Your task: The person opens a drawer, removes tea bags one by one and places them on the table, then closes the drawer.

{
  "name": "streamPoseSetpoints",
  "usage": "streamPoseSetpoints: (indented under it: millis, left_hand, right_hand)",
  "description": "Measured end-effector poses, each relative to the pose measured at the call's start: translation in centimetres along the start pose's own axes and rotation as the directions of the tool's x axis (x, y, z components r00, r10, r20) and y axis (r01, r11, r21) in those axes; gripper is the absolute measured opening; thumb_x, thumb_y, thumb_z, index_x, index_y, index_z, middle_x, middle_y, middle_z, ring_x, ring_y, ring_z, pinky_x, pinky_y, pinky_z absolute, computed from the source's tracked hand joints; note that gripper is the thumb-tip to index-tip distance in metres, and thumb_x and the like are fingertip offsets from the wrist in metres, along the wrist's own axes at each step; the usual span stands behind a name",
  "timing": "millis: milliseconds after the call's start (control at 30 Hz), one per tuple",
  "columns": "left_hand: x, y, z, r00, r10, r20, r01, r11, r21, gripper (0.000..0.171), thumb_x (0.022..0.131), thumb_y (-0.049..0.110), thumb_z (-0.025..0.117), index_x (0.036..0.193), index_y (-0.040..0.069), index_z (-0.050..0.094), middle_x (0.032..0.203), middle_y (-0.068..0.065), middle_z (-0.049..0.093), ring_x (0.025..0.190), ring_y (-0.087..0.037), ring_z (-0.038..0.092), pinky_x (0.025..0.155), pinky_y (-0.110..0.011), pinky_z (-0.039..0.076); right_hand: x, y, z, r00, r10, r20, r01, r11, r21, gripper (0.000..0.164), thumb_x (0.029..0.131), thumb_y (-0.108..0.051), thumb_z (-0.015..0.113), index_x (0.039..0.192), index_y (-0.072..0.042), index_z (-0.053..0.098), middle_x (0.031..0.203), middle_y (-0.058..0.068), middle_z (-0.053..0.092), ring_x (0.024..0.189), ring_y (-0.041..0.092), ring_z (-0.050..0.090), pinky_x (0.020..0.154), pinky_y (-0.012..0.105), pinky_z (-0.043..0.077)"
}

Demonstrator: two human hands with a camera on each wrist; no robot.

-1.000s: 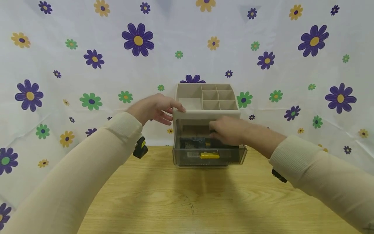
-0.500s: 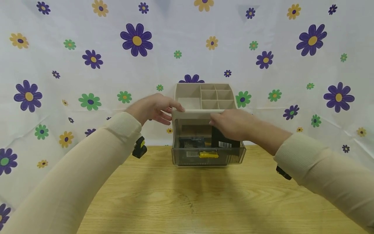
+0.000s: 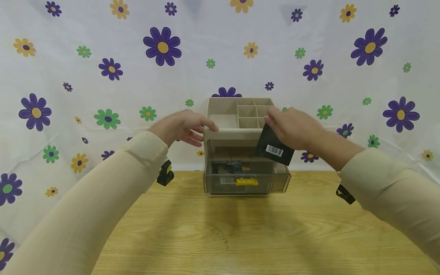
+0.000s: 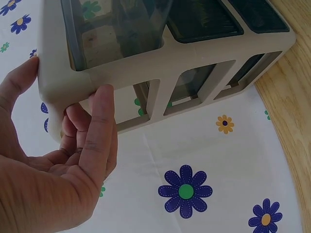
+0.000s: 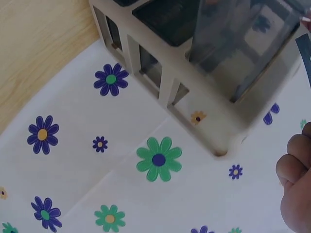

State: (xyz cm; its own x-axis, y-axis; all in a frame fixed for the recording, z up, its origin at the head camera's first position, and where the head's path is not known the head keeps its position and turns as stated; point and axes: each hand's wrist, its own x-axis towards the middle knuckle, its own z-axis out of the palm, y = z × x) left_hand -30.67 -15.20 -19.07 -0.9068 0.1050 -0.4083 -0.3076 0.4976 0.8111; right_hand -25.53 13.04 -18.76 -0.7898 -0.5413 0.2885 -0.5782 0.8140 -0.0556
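The beige drawer organizer (image 3: 243,133) stands at the back of the wooden worktop (image 3: 178,225), its uppermost smoky clear drawer (image 3: 271,184) slid out at the front. At the organizer's left front corner, the left hand (image 3: 187,128) holds the frame, a thumb on the top edge and the fingers curled against the side. The right hand (image 3: 295,128) pinches a flat black pack (image 3: 269,147) by its upper end, in front of the organizer's right half. The pack hangs tilted above the right part of the drawer, a white barcode label (image 3: 274,150) facing out; whether its lower edge touches the drawer rim is unclear. A dark packet (image 3: 227,167) lies inside, toward the organizer's left. A yellow handle (image 3: 246,182) marks the middle of the drawer front. Behind the organizer hangs a white cloth (image 3: 134,84) printed with flowers.
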Motion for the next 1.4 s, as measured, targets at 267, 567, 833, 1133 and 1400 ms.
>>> streamPoseSetpoints:
  millis: [267, 567, 833, 1133, 1400]
  left_hand:
    - [0.1, 0.1, -0.2, 1.000, -0.004, -0.005, 0.004, 1.000, 0.012, 0.070, 0.075, 0.032, 0.075, 0.132, 0.014, 0.039, 0.128, -0.009, 0.045, 0.108, -0.030, 0.055, 0.082, -0.038, 0.057]
    - [0.0, -0.3, -0.5, 1.000, -0.009, 0.003, 0.009, 1.000, -0.002, 0.072, 0.077, 0.030, 0.074, 0.135, 0.012, 0.035, 0.131, -0.011, 0.042, 0.109, -0.029, 0.052, 0.084, -0.039, 0.056]
    - [0.4, -0.2, -0.3, 1.000, -0.002, 0.014, 0.002, 1.000, -0.004, 0.072, 0.076, 0.030, 0.075, 0.134, 0.012, 0.037, 0.131, -0.011, 0.043, 0.110, -0.030, 0.053, 0.086, -0.040, 0.055]
    - [0.5, 0.2, -0.2, 1.000, -0.005, 0.022, 0.005, 1.000, -0.014, 0.069, 0.077, 0.028, 0.074, 0.133, 0.012, 0.038, 0.129, -0.011, 0.045, 0.109, -0.029, 0.054, 0.080, -0.039, 0.057]
    - [0.3, 0.1, -0.1, 1.000, -0.005, 0.023, 0.006, 1.000, -0.012, 0.068, 0.077, 0.029, 0.074, 0.132, 0.012, 0.039, 0.127, -0.010, 0.046, 0.109, -0.029, 0.054, 0.081, -0.039, 0.057]
  right_hand:
    - [-0.8, 2.8, -1.3, 0.988, 0.076, -0.138, -0.070, 0.996, 0.049, 0.033, 0.102, -0.032, 0.024, 0.100, -0.007, 0.046, 0.070, 0.010, 0.053, 0.059, 0.021, 0.052, 0.052, 0.027, 0.043]
    - [-2.2, 6.8, -1.1, 0.977, 0.177, -0.116, -0.172, 0.984, 0.050, 0.032, 0.101, -0.028, 0.024, 0.101, -0.005, 0.046, 0.075, 0.013, 0.056, 0.062, 0.023, 0.052, 0.053, 0.029, 0.043]
    - [-4.0, 9.5, 1.2, 0.975, 0.205, 0.082, -0.215, 0.966, 0.146, 0.023, 0.096, -0.015, 0.025, 0.109, -0.003, 0.038, 0.081, 0.016, 0.057, 0.063, 0.021, 0.056, 0.053, 0.030, 0.049]
    - [-5.2, 10.5, 4.2, 0.951, 0.178, 0.254, -0.200, 0.978, 0.065, 0.021, 0.099, -0.018, 0.031, 0.112, -0.004, 0.038, 0.080, 0.009, 0.059, 0.065, 0.016, 0.056, 0.060, 0.030, 0.049]
    - [-5.7, 10.4, 7.1, 0.913, 0.132, 0.387, -0.160, 0.986, 0.041, 0.019, 0.092, -0.015, 0.039, 0.099, -0.003, 0.052, 0.076, 0.004, 0.056, 0.066, 0.015, 0.052, 0.058, 0.027, 0.045]
